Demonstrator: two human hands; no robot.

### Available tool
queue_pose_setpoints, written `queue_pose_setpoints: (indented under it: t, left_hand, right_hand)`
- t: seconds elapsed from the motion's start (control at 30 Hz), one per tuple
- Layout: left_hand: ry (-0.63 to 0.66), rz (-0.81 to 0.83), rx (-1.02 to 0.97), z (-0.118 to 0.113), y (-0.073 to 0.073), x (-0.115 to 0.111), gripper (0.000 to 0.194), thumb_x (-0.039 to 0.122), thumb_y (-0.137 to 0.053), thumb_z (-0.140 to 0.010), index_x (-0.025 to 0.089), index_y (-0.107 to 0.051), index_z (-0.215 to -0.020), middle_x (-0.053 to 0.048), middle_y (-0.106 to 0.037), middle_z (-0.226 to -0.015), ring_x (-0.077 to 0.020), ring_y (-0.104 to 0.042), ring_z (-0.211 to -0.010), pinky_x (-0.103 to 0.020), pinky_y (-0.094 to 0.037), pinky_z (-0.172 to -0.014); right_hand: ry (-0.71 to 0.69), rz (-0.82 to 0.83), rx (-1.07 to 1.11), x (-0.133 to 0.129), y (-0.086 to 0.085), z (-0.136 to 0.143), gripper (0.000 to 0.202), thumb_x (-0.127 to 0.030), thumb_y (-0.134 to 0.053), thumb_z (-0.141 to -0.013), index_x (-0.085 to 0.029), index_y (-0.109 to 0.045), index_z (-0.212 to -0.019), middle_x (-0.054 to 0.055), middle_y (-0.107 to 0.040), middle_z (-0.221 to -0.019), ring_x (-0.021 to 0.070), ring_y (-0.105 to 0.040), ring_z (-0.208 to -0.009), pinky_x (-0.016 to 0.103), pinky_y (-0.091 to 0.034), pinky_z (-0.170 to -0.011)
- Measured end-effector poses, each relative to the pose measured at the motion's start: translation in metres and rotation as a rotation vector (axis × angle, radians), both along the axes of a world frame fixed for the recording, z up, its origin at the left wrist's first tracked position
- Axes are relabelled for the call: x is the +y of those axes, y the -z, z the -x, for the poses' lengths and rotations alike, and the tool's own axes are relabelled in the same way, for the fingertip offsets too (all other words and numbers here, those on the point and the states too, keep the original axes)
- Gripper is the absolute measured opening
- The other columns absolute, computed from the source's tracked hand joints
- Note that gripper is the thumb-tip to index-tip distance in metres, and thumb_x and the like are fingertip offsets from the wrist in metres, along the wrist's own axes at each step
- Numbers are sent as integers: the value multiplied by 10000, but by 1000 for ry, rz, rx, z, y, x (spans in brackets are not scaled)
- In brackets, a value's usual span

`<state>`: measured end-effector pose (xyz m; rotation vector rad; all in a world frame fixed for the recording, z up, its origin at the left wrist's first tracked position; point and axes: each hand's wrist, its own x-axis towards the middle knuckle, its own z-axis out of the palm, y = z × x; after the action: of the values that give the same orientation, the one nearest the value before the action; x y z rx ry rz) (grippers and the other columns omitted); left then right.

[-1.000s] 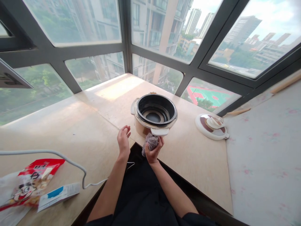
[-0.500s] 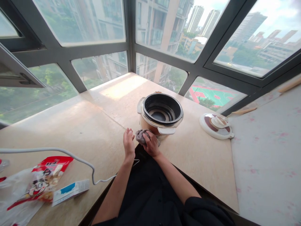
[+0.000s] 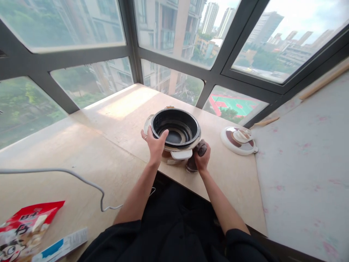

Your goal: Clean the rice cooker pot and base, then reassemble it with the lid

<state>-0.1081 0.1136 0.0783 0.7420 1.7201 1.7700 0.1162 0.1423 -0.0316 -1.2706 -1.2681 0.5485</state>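
Note:
An open cooker (image 3: 182, 154) with a white body and side handles stands near the counter's front edge, its black inner pot (image 3: 176, 127) inside. My left hand (image 3: 156, 143) is at the pot's left front rim, thumb over the rim and fingers outside, gripping it. To the right of the cooker, my right hand (image 3: 203, 156) is wrapped round a bunched grey-brown cloth (image 3: 192, 164), held beside the cooker's right side. Part of the cloth hangs down toward the counter.
A white and brown lid (image 3: 236, 140) lies on the counter (image 3: 114, 156) at right, near the papered wall. A grey cable (image 3: 79, 177) crosses the left side. A red snack bag (image 3: 29, 222) and a blue-white box (image 3: 62, 245) lie front left. Windows line the back.
My left hand has moved up from in front of the cooker onto its rim. My right hand has carried the cloth from the front to the right side. The view has shifted right.

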Motion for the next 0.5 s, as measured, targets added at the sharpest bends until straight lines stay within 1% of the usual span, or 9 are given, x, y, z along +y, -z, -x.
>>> queue_pose_setpoints:
  t: [0.03,0.1,0.17,0.2,0.27,0.33,0.37,0.4,0.5]
  left_hand:
    - [-22,8,26,-3,0,2,842,355,-847,-698,194,-490,-1444,-145,-25,-1692,-327,-191,-1557,-387,-251,-1250]
    - [-54,8,57,-6,2,4,768,264,-782,-721,185,-508,-1434,-146,-68,-1681,-307,-258,-1535,-363,-271,-1240]
    - [-73,1,70,-5,4,6,717,188,-705,-720,176,-536,-1416,-138,-123,-1670,-303,-291,-1521,-347,-281,-1233]
    - [-86,-7,71,-3,5,7,702,164,-673,-711,174,-553,-1402,-131,-150,-1664,-304,-299,-1517,-340,-283,-1230]
    - [-117,-31,65,3,8,12,689,139,-638,-680,176,-590,-1366,-116,-207,-1647,-302,-313,-1509,-328,-283,-1230]
    - [-131,-57,50,11,11,17,691,128,-632,-632,169,-625,-1322,-111,-244,-1631,-304,-336,-1493,-317,-287,-1228]
    - [-129,-69,43,16,12,21,697,125,-632,-607,162,-639,-1303,-113,-257,-1626,-309,-346,-1486,-314,-289,-1228]
    - [-121,-79,39,22,13,24,703,122,-631,-585,154,-651,-1287,-117,-271,-1620,-314,-351,-1481,-314,-288,-1229]
    - [-78,-98,57,44,17,34,706,116,-621,-544,151,-684,-1246,-119,-347,-1589,-323,-338,-1485,-332,-268,-1241]
  right_hand:
    - [-11,44,46,12,-5,-5,584,-289,-697,-740,-155,-517,-1279,148,-558,-1315,256,-508,-1252,411,-357,-1145]
    - [-30,98,105,33,-13,-15,494,-289,-631,-759,-125,-538,-1215,130,-601,-1202,223,-572,-1108,362,-448,-1034]
    - [-32,117,137,43,-15,-18,419,-307,-578,-777,-120,-550,-1151,101,-620,-1089,194,-593,-978,331,-499,-928]
    - [-21,117,153,43,-14,-16,415,-316,-565,-783,-122,-546,-1149,98,-618,-1078,193,-592,-969,331,-503,-921]
    - [35,96,180,29,-10,-4,489,-330,-569,-783,-129,-504,-1225,123,-589,-1175,225,-574,-1083,370,-473,-1011]
    - [111,59,199,1,-1,17,625,-345,-598,-781,-147,-411,-1344,166,-502,-1342,276,-493,-1262,451,-383,-1134]
    - [139,32,201,-15,3,29,660,-348,-614,-780,-172,-384,-1373,168,-473,-1384,293,-465,-1309,489,-357,-1159]
    - [133,-25,176,-31,8,40,666,-346,-627,-795,-193,-372,-1391,167,-472,-1387,305,-473,-1313,527,-367,-1151]
    - [-31,-269,15,-65,16,67,643,-296,-633,-829,-236,-365,-1410,169,-483,-1362,335,-500,-1315,612,-403,-1112]
